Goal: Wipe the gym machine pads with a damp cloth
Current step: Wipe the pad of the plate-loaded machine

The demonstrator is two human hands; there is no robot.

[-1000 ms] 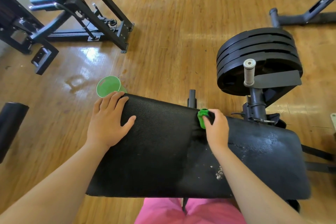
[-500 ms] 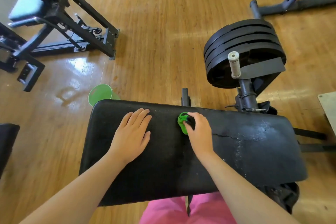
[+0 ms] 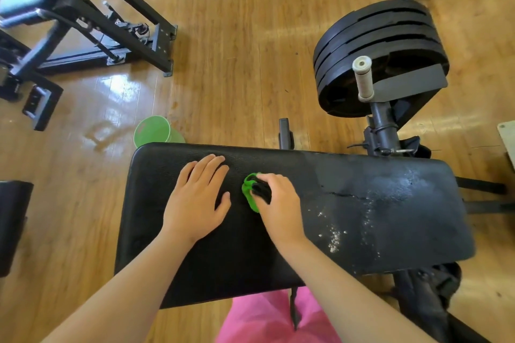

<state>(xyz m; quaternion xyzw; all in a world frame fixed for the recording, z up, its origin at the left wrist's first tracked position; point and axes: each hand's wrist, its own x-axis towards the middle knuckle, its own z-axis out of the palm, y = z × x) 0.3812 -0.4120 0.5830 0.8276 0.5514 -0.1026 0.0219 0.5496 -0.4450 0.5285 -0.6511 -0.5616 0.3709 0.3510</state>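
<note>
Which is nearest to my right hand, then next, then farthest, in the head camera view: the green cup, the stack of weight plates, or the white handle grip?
From the right hand:
1. Green cup, on the floor behind the pad's left corner.
2. White handle grip, up to the right.
3. Stack of weight plates, behind the grip.

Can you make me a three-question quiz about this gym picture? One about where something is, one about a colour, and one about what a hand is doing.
1. Where is the green cup?
A. on the pad
B. on the floor beyond the pad's far left corner
C. on the weight plates

2. What colour is the cloth?
A. green
B. white
C. blue

3. What is the left hand doing?
A. lying flat on the pad
B. holding the cup
C. gripping a handle

Answers: 1 B, it stands on wood floor. 2 A, green shows under the right hand. 3 A, its palm is down with its fingers spread.
</note>
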